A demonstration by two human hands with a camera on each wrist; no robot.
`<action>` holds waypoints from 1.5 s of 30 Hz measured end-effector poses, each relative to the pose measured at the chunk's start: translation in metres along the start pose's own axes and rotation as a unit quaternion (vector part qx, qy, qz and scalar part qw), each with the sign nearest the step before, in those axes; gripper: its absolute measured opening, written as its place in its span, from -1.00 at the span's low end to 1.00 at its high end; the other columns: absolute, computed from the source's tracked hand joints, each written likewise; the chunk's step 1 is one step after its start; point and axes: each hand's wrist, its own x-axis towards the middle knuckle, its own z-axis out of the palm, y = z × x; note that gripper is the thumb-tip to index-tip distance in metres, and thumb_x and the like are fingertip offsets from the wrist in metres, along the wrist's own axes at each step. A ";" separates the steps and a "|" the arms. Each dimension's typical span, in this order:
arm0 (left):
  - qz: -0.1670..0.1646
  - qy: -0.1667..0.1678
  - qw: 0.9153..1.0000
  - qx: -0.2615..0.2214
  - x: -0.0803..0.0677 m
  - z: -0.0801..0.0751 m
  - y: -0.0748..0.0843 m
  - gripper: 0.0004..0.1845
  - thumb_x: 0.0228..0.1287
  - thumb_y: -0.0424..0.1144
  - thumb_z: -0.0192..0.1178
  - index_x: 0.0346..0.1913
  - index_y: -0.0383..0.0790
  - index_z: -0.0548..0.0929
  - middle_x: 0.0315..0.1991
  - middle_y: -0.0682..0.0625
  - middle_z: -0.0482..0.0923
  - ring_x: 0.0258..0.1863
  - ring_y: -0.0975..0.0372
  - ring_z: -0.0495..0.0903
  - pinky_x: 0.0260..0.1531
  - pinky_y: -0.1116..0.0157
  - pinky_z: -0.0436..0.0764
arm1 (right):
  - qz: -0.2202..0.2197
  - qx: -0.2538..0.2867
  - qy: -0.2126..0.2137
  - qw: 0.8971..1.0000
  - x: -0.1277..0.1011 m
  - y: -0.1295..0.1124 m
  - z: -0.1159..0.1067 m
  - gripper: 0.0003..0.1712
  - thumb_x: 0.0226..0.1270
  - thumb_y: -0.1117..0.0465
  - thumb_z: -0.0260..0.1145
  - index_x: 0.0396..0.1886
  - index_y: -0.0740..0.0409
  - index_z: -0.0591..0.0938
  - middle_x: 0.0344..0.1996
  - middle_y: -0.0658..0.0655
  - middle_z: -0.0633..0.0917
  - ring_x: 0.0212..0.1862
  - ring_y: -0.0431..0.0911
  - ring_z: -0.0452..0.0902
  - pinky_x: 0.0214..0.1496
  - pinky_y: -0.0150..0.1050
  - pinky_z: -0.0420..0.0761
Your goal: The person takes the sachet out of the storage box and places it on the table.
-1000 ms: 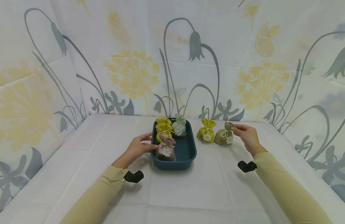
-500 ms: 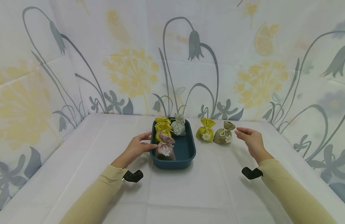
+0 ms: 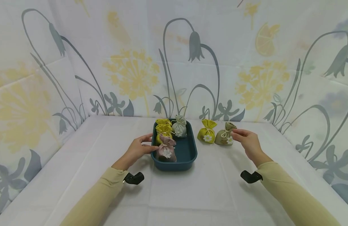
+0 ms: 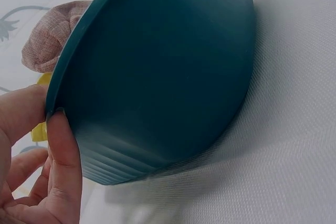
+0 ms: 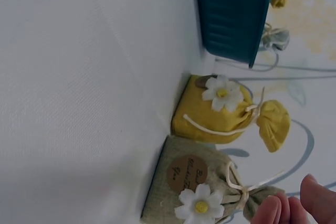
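My left hand (image 3: 135,152) pinches the left rim of a dark blue-green plastic bin (image 3: 186,150), thumb inside and a finger along the outer wall. Inside the bin stand a pink drawstring pouch (image 3: 166,147), two yellow pouches (image 3: 164,128) one behind the other, and a pale grey pouch (image 3: 180,127). On the table to the right, an olive pouch (image 3: 221,138) with a white flower and round tag stands upright. My right hand (image 3: 248,142) is at its gathered top, fingertips against the cloth, with a gap between thumb and fingers (image 5: 283,211).
Another yellow pouch (image 3: 206,135) with a white flower stands between the bin and the olive pouch, close beside the latter. A white cloth (image 3: 191,197) covers the table. A flower-printed curtain (image 3: 134,69) rises behind and on both sides.
My right hand pinched the olive pouch's top, let go and drew back right, then came back to it. The left hand keeps its grip on the bin.
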 end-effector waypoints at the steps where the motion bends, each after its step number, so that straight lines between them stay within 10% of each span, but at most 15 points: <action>1: 0.000 0.000 1.000 0.000 0.000 0.000 0.000 -0.22 0.08 -0.23 0.38 0.38 -0.10 0.28 0.22 -0.18 0.33 -0.03 0.12 0.53 -0.13 0.20 0.56 | 0.000 0.001 -0.002 1.000 0.000 -0.001 0.002 -0.39 0.32 0.16 0.24 0.19 0.54 0.36 -0.38 -0.27 0.58 -0.20 -0.33 0.56 0.18 -0.16 0.35; 23: -0.012 0.000 1.000 -0.002 -0.001 0.000 0.000 -0.22 0.07 -0.21 0.38 0.37 -0.09 0.28 0.22 -0.17 0.32 -0.01 0.11 0.53 -0.09 0.18 0.55 | -0.005 0.042 -0.017 0.999 0.008 -0.015 0.045 -0.49 0.28 0.22 0.28 0.12 0.48 0.47 -0.29 -0.13 0.58 -0.17 -0.20 0.57 0.16 -0.08 0.40; 32: -0.005 -0.003 1.000 -0.004 0.000 -0.001 -0.001 -0.22 0.07 -0.20 0.39 0.37 -0.10 0.28 0.23 -0.18 0.31 -0.03 0.12 0.53 -0.11 0.20 0.56 | 0.004 0.025 -0.030 0.999 0.014 -0.023 0.058 -0.51 0.30 0.23 0.26 0.13 0.46 0.47 -0.28 -0.04 0.61 -0.19 -0.24 0.56 -0.10 -0.44 0.51; 45: -0.003 -0.006 1.000 -0.003 0.001 -0.001 -0.001 -0.21 0.07 -0.19 0.38 0.38 -0.10 0.28 0.23 -0.17 0.31 -0.04 0.12 0.52 -0.11 0.19 0.55 | 0.021 0.012 -0.044 0.999 0.025 -0.031 0.080 -0.54 0.30 0.18 0.27 0.13 0.34 0.51 0.07 0.28 0.52 0.03 0.02 0.45 0.20 -0.11 0.37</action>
